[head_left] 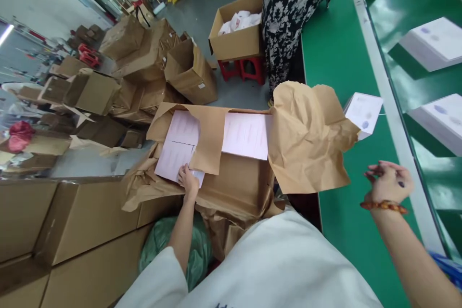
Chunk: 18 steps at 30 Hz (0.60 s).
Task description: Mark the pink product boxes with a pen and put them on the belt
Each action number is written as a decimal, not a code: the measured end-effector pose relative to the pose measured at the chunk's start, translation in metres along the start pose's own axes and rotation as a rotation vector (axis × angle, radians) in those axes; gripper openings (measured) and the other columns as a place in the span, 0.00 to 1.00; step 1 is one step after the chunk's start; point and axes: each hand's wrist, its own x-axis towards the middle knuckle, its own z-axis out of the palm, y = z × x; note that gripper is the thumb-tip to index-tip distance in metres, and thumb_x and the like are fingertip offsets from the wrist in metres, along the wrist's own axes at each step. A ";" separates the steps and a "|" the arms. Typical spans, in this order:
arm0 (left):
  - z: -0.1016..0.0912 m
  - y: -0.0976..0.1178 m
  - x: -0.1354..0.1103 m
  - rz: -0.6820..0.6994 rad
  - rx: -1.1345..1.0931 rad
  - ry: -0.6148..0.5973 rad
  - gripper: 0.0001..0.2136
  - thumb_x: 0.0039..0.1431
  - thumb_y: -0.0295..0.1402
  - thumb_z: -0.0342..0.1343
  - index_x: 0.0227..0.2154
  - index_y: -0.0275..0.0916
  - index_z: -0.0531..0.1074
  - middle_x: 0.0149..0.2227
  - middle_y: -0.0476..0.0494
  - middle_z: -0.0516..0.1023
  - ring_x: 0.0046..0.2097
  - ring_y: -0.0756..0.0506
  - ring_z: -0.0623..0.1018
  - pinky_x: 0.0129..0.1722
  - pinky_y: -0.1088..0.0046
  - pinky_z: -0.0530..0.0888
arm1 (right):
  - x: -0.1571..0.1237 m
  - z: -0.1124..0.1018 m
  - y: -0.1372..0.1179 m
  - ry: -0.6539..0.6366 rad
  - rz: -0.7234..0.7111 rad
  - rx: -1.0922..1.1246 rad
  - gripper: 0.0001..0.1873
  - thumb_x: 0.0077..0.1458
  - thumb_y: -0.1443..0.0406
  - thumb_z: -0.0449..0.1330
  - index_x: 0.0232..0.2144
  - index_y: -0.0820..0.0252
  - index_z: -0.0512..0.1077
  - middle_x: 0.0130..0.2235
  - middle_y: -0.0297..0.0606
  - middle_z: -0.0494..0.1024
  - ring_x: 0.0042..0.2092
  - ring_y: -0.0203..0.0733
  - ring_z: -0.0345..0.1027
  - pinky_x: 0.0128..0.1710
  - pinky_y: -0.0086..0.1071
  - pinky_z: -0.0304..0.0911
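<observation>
My left hand is at the near right corner of a white box inside a big brown carton, its fingers closed on the edge. Behind that box lies a similar white box, and more white boxes fill the carton's far right part. A brown paper strip hangs between the two groups and covers part of the left one. My right hand, with a beaded bracelet at the wrist, hovers over the green table, fingers loosely bent and apart, nothing visible in them.
Crumpled brown paper spreads from the carton onto the table beside a white box. More white boxes stand on the green conveyor belt. A co-worker stands ahead, near an open carton on red stools. Cartons are stacked left.
</observation>
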 end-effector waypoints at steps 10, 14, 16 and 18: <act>-0.016 0.045 -0.106 0.030 -0.496 -0.672 0.32 0.41 0.25 0.62 0.55 0.40 0.76 0.44 0.42 0.86 0.47 0.35 0.84 0.50 0.58 0.81 | -0.158 0.029 -0.022 -0.375 -0.045 -0.022 0.18 0.60 0.50 0.72 0.41 0.56 0.83 0.52 0.48 0.87 0.46 0.50 0.85 0.44 0.40 0.81; 0.006 0.083 -0.183 0.172 -0.893 -1.158 0.36 0.43 0.29 0.75 0.57 0.45 0.71 0.56 0.40 0.81 0.59 0.36 0.79 0.59 0.59 0.76 | -0.167 0.027 -0.041 -0.377 -0.071 -0.048 0.25 0.64 0.49 0.69 0.56 0.55 0.79 0.61 0.48 0.83 0.58 0.51 0.81 0.57 0.43 0.77; 0.012 0.097 -0.202 0.245 -0.894 -1.341 0.38 0.47 0.32 0.78 0.60 0.45 0.68 0.60 0.38 0.78 0.63 0.35 0.77 0.61 0.58 0.74 | -0.166 0.013 -0.045 -0.219 -0.067 -0.073 0.24 0.65 0.48 0.67 0.53 0.56 0.80 0.55 0.47 0.86 0.53 0.51 0.83 0.54 0.42 0.78; 0.016 0.105 -0.207 0.304 -0.876 -1.495 0.41 0.48 0.35 0.78 0.64 0.46 0.66 0.63 0.36 0.76 0.64 0.34 0.75 0.62 0.57 0.73 | -0.168 -0.002 -0.045 -0.106 -0.048 -0.094 0.24 0.64 0.46 0.67 0.50 0.56 0.83 0.52 0.46 0.87 0.50 0.51 0.83 0.51 0.42 0.79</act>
